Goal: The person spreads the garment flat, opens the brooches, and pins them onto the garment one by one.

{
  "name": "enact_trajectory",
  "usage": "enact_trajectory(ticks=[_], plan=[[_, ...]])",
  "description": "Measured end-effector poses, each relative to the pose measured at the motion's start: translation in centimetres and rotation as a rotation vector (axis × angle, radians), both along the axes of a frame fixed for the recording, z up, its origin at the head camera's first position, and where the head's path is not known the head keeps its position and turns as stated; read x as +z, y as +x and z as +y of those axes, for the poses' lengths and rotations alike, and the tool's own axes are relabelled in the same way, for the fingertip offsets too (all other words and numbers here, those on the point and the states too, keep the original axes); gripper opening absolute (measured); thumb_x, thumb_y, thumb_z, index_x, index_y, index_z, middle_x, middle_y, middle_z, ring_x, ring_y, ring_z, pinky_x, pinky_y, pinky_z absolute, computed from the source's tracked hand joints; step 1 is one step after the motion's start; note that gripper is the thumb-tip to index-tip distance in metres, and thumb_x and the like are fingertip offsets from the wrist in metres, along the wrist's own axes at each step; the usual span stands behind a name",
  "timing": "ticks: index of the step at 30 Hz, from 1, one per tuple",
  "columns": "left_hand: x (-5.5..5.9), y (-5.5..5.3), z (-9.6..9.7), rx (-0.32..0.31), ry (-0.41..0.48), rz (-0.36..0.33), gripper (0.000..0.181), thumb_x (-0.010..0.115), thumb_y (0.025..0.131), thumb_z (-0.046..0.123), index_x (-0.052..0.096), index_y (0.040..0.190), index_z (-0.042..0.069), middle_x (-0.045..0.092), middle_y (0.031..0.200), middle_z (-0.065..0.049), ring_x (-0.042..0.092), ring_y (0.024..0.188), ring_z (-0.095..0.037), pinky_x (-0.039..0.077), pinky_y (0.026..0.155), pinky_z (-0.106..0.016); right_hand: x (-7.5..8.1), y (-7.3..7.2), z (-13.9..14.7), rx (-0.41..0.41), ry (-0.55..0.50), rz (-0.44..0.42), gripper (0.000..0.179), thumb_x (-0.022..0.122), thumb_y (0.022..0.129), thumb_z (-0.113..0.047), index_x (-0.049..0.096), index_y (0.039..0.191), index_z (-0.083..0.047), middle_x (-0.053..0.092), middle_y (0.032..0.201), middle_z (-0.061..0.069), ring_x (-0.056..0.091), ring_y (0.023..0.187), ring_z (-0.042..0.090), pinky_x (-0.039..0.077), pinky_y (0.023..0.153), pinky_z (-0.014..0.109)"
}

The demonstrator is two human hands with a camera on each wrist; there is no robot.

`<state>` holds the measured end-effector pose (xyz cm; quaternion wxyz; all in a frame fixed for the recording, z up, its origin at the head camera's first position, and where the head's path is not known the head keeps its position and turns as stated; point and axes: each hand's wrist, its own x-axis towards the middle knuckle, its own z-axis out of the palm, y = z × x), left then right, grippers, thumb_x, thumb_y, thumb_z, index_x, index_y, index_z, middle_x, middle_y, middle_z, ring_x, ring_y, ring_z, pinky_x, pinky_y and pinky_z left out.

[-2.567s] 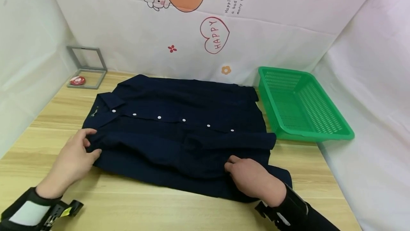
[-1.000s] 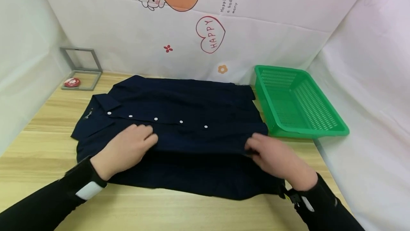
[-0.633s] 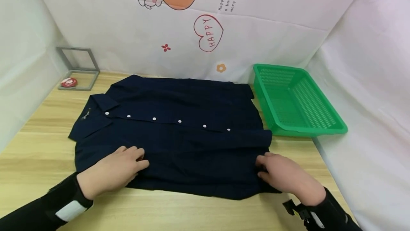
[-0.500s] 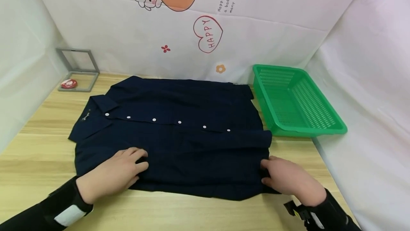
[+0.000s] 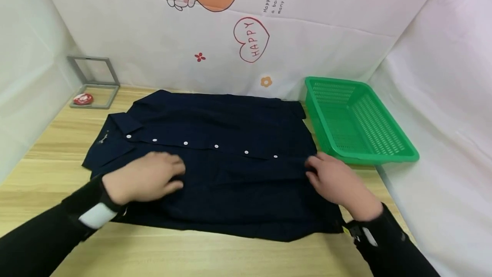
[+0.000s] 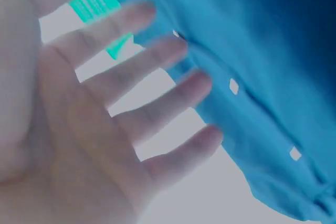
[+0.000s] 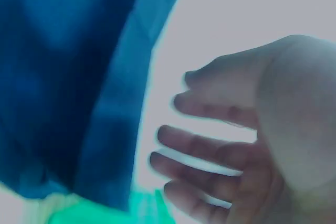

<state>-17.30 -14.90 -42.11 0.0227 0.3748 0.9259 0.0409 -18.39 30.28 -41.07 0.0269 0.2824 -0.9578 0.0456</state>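
Note:
A dark navy button shirt (image 5: 230, 200) lies spread on its back, collar (image 5: 124, 123) to the left and a row of white buttons (image 5: 216, 146) along its middle. Over the near front panel hovers my left hand (image 5: 147, 176); its fingers are spread with nothing in them in the left wrist view, where the shirt (image 6: 220, 51) looks bright blue. By the hem at the right is my right hand (image 5: 342, 183). In the right wrist view its loosely bent fingers (image 7: 210, 148) stand apart from the shirt's edge (image 7: 118, 108).
A green plastic basket (image 5: 324, 127) stands behind the hem at the back right. At the back left corner is a grey open frame (image 5: 111, 97) with a red round piece (image 5: 83, 99) in it. White printed cloth (image 5: 307, 51) walls the wooden table (image 5: 215, 255).
Since half a second ago both hands have lifted from the shirt's near part and moved away toward the button row. Earlier, both held the near panel, which now lies smoother.

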Motion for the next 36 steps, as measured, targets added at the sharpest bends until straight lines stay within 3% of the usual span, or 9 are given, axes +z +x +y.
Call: enact_trajectory(ticks=[2,5,8,11,17,21,26,32,36], plan=[[0.3,-2.0,0.2,0.075,-0.032,0.017,0.036,0.068,0.095,0.032,0.068,0.121,0.008,0.062,0.124,-0.014,0.057,0.115,-0.037,0.044,0.094,-0.06,-0.4,-1.4,-1.1,0.017,0.037,-0.027,0.028,0.068,0.095,-0.016,0.067,0.12,-0.003,0.062,0.115,0.015,0.062,0.101,0.032,0.051,0.083,0.049],[-0.1,-5.2,0.4,0.175,-0.079,-0.054,0.055,0.065,0.097,0.036,0.054,0.143,0.006,0.047,0.145,-0.024,0.04,0.133,-0.048,0.033,0.103,-0.065,-1.3,-3.0,-2.3,-0.014,0.143,-0.255,0.047,0.062,0.101,-0.027,0.056,0.14,-0.001,0.051,0.139,0.025,0.049,0.127,0.042,0.042,0.1,0.056],[-1.1,-8.0,0.3,0.256,-0.112,-0.177,0.072,0.063,0.096,0.047,0.039,0.154,0.011,0.03,0.155,-0.026,0.025,0.138,-0.056,0.025,0.105,-0.069,-1.7,-3.8,-2.8,-0.073,0.218,-0.457,0.052,0.059,0.102,-0.034,0.053,0.141,0.0,0.05,0.14,0.027,0.043,0.132,0.044,0.038,0.104,0.056],[-2.0,-9.7,-0.1,0.317,-0.135,-0.288,0.087,0.066,0.091,0.055,0.028,0.159,0.015,0.018,0.16,-0.027,0.017,0.136,-0.064,0.024,0.102,-0.074,-1.4,-4.6,-2.9,-0.1,0.231,-0.503,0.048,0.056,0.103,-0.034,0.056,0.136,0.001,0.057,0.133,0.024,0.05,0.126,0.042,0.041,0.101,0.054],[-2.7,-10.5,-1.1,0.388,-0.15,-0.393,0.099,0.068,0.084,0.063,0.021,0.161,0.021,0.004,0.162,-0.025,0.007,0.133,-0.069,0.024,0.095,-0.08,-0.6,-8.2,-3.8,-0.137,0.195,-0.423,0.049,0.046,0.108,-0.027,0.043,0.148,0.001,0.048,0.143,0.027,0.046,0.131,0.042,0.037,0.104,0.055],[-2.9,-10.5,-1.3,0.438,-0.154,-0.417,0.101,0.067,0.082,0.068,0.019,0.161,0.027,0.0,0.163,-0.024,0.003,0.135,-0.068,0.02,0.093,-0.083,-1.3,-11.3,-4.9,-0.207,0.289,-0.562,0.065,0.045,0.107,-0.037,0.02,0.159,-0.007,0.02,0.158,0.029,0.019,0.145,0.045,0.027,0.11,0.056],[-3.0,-10.4,-1.5,0.452,-0.155,-0.433,0.103,0.066,0.081,0.07,0.017,0.161,0.029,-0.002,0.163,-0.022,0.0,0.136,-0.066,0.017,0.095,-0.083,-1.8,-13.7,-5.7,-0.302,0.412,-0.686,0.078,0.045,0.105,-0.048,0.004,0.161,-0.013,0.005,0.16,0.03,0.008,0.145,0.048,0.028,0.109,0.059],[-2.6,-10.8,-1.7,0.424,-0.155,-0.424,0.1,0.062,0.084,0.071,0.019,0.161,0.023,0.002,0.162,-0.025,0.005,0.134,-0.069,0.023,0.096,-0.08,-1.2,-15.6,-5.9,-0.335,0.384,-0.714,0.076,0.047,0.105,-0.044,0.008,0.161,-0.01,0.01,0.162,0.024,0.011,0.146,0.045,0.023,0.112,0.059],[-1.9,-12.2,-2.6,0.365,-0.083,-0.34,0.082,0.057,0.095,0.059,0.036,0.154,0.005,0.03,0.153,-0.031,0.029,0.134,-0.059,0.028,0.104,-0.068,-0.4,-17.7,-5.9,-0.24,0.358,-0.549,0.056,0.045,0.107,-0.025,0.032,0.153,0.005,0.033,0.154,0.026,0.031,0.14,0.045,0.029,0.111,0.054]])
